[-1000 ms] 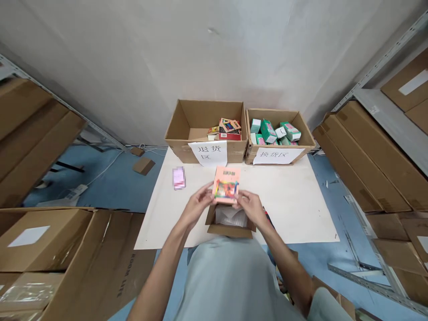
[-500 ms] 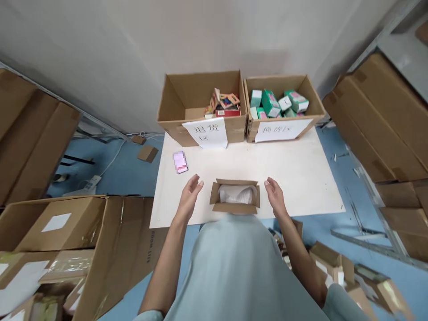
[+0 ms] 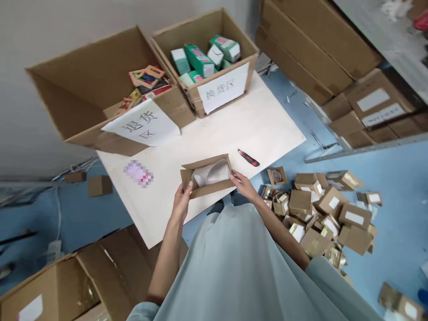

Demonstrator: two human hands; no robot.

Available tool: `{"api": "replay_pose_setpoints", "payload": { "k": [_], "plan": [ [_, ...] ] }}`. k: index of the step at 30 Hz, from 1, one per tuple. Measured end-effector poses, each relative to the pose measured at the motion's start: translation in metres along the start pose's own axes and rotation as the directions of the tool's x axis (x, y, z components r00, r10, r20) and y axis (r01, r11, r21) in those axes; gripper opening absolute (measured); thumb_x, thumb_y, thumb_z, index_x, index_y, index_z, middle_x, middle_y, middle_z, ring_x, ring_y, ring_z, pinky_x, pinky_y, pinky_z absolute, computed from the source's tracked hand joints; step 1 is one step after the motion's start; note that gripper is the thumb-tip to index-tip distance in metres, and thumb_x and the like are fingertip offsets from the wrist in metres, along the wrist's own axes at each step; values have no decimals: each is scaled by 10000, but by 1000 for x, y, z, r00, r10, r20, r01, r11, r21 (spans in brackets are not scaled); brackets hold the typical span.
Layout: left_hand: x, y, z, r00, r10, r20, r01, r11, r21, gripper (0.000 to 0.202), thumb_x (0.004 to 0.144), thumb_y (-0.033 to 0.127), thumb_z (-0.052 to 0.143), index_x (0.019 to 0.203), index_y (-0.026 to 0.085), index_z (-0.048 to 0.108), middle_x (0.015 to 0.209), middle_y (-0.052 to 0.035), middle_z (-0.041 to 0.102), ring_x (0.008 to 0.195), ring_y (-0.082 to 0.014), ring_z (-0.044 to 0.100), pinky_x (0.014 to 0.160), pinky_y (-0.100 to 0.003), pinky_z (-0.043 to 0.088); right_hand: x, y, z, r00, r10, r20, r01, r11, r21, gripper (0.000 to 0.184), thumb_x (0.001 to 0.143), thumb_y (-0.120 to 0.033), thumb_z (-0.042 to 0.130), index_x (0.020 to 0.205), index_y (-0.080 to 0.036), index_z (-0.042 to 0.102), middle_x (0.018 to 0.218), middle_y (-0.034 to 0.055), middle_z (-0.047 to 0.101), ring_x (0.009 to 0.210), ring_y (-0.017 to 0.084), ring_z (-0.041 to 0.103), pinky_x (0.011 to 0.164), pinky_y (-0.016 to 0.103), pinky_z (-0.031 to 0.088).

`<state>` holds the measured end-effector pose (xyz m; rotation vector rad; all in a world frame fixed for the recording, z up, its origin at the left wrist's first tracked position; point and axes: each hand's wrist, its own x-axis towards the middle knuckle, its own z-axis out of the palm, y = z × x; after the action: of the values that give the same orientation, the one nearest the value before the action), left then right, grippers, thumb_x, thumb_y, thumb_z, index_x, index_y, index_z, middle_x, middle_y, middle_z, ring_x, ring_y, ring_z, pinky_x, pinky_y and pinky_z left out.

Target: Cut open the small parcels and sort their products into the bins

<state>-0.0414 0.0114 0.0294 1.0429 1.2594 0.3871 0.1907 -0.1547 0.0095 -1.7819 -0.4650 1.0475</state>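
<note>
A small open cardboard box [image 3: 208,188] with white packing paper inside sits near the front edge of the white table [image 3: 234,133]. My left hand [image 3: 182,201] grips its left end, thumb on the flap. My right hand [image 3: 243,185] holds its right end with fingers closed on the wall. Behind it stand two bigger open cartons: the left carton [image 3: 83,89] holds flat orange and red packs, the right carton [image 3: 230,58] holds several green and white boxes. Each carries a white paper label.
A red and black utility knife [image 3: 248,158] lies on the table right of the small box. A pixelated pink patch [image 3: 138,173] lies to its left. Several small emptied boxes [image 3: 321,209] are heaped on the blue floor at right. Large cartons [image 3: 83,276] stand at lower left and on the right-hand shelves.
The orange pack I held a second ago is gone from my hands. Both hands, open beside the small box half a second ago, now grip its ends. My view has swung to the right.
</note>
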Motion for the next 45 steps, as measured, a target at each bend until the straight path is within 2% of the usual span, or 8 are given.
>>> {"api": "replay_pose_setpoints", "payload": {
  "k": [8, 21, 27, 33, 35, 37, 41, 45],
  "plan": [
    [-30, 21, 24, 957, 139, 257, -157, 986, 52, 743, 862, 764, 882, 1355, 232, 723, 1469, -134, 769, 1446, -349, 692, 1257, -482, 541, -109, 13, -17, 956, -44, -288, 79, 991, 111, 746, 1028, -769, 683, 1573, -262, 743, 1668, 93, 686, 1547, 310, 660, 1281, 476, 559],
    [-93, -8, 173, 685, 39, 727, -402, 853, 333, 648, 988, 558, 813, 1545, 263, 662, 1650, -123, 670, 1576, -359, 595, 1339, -501, 474, -253, 92, -78, 648, 202, -734, 23, 958, 284, 896, 953, -882, 665, 1545, -215, 759, 1653, 146, 688, 1562, 390, 642, 1288, 569, 550],
    [-94, -29, 268, 561, -93, 822, -478, 775, 413, 715, 953, 527, 829, 1573, 228, 633, 1659, -176, 648, 1587, -382, 577, 1327, -552, 472, -259, 130, -131, 540, 303, -785, -72, 946, 316, 975, 937, -931, 606, 1551, -188, 748, 1609, 170, 721, 1567, 404, 637, 1333, 594, 489],
    [-95, -23, 379, 469, -68, 881, -562, 746, 357, 710, 942, 503, 846, 1561, 213, 654, 1666, -177, 647, 1594, -384, 576, 1372, -544, 411, -243, 140, -212, 469, 296, -833, -44, 949, 312, 1025, 978, -889, 585, 1678, -141, 622, 1725, 198, 607, 1654, 376, 541, 1387, 554, 416],
    [-98, -17, 417, 417, -65, 907, -549, 777, 308, 717, 948, 476, 842, 1578, 196, 643, 1700, -183, 618, 1620, -390, 553, 1382, -543, 403, -239, 141, -244, 409, 290, -865, -30, 952, 305, 1023, 1005, -855, 574, 1744, -149, 534, 1779, 199, 543, 1663, 366, 529, 1382, 547, 422],
    [-99, -13, 447, 424, -76, 903, -509, 805, 306, 743, 949, 454, 847, 1607, 195, 620, 1770, -185, 545, 1662, -404, 504, 1375, -551, 417, -236, 144, -274, 321, 290, -902, -43, 955, 293, 1051, 1022, -845, 547, 1795, -142, 438, 1828, 215, 466, 1681, 371, 500, 1378, 550, 425],
    [-94, -11, 467, 456, -41, 889, -477, 832, 283, 687, 975, 455, 831, 1588, 213, 637, 1766, -176, 555, 1678, -394, 487, 1378, -563, 417, -230, 153, -314, 251, 287, -924, -103, 957, 270, 1042, 1024, -836, 536, 1773, -116, 457, 1813, 258, 468, 1663, 407, 506, 1359, 587, 437],
    [-77, -15, 436, 504, -64, 861, -445, 835, 323, 603, 975, 502, 804, 1492, 210, 698, 1647, -187, 672, 1577, -375, 610, 1357, -575, 450, -209, 163, -315, 389, 317, -865, -121, 949, 293, 1022, 963, -827, 603, 1645, -66, 591, 1666, 310, 625, 1578, 433, 602, 1316, 615, 477]
  ]
}}
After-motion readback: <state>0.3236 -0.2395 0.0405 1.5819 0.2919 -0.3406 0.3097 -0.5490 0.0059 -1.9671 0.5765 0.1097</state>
